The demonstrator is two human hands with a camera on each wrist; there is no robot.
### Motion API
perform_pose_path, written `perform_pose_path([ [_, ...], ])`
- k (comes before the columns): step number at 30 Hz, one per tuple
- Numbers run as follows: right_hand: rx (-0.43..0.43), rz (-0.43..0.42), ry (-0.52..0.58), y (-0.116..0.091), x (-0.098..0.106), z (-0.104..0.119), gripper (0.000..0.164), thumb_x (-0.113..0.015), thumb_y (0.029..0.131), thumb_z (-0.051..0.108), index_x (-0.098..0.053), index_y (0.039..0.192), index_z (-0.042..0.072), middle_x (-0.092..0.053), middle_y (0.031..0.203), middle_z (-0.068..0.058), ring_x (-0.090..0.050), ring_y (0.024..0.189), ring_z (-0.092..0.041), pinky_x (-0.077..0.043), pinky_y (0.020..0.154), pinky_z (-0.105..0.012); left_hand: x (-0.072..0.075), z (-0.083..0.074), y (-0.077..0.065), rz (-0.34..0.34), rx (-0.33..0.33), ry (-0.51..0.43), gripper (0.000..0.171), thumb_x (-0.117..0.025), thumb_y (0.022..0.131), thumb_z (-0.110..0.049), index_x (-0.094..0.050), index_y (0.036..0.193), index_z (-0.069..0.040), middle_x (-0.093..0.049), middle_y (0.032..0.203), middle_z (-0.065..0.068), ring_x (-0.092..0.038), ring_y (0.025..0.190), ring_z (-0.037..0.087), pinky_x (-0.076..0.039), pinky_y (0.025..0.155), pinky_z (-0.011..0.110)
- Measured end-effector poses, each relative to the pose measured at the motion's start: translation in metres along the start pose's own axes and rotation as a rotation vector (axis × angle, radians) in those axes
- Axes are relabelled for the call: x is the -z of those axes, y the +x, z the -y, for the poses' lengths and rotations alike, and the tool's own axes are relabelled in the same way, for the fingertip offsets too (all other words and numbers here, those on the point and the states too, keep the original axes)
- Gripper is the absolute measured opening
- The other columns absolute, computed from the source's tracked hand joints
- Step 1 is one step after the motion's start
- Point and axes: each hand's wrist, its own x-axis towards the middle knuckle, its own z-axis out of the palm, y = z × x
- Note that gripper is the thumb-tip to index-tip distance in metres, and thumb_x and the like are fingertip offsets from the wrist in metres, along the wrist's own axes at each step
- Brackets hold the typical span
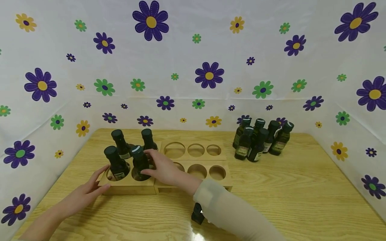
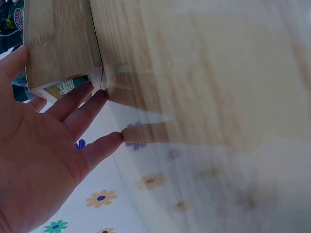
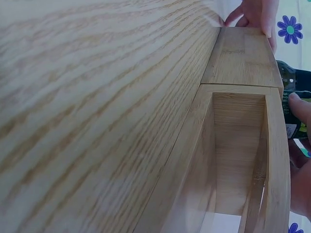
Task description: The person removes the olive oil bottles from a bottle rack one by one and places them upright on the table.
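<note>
Several small dark green bottles with black caps stand in the round holes of a left wooden holder (image 1: 129, 190). My right hand (image 1: 164, 169) grips one bottle (image 1: 140, 162) at the front right hole, thumb on its near side; the right wrist view shows this bottle (image 3: 294, 80) too. Against the holder's front left corner rests my left hand (image 1: 85, 194), its fingers spread and nearly straight. In the left wrist view those fingers (image 2: 77, 104) touch the end of the holder (image 2: 63, 41). Beside the gripped bottle is another bottle (image 1: 116, 164) in the front left hole.
A second wooden holder (image 1: 208, 164) with round holes adjoins on the right. Several more bottles (image 1: 259, 140) cluster at the table's back right. Under my right sleeve (image 1: 229, 207) a small black object (image 1: 197, 214) partly shows. Flowered cloth (image 1: 193, 50) walls the table.
</note>
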Motion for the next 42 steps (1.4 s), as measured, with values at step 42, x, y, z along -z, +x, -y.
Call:
perform_pose_path([
  [42, 0.021, -0.236, 0.193, -0.053, 0.063, 0.002, 0.046, -0.074, 0.089, 0.019, -0.048, 0.124, 0.006, -0.056, 0.107, -0.003, -0.054, 0.102, -0.023, -0.048, 0.089, -0.041, 0.001, 0.002, 0.001, 0.003, 0.008, 0.017, 0.072, -0.045, 0.103, -0.042, -0.002, 0.157, -0.023, -0.013, 0.154, 0.033, -0.035, 0.127, 0.058, -0.041, 0.092, 0.064],
])
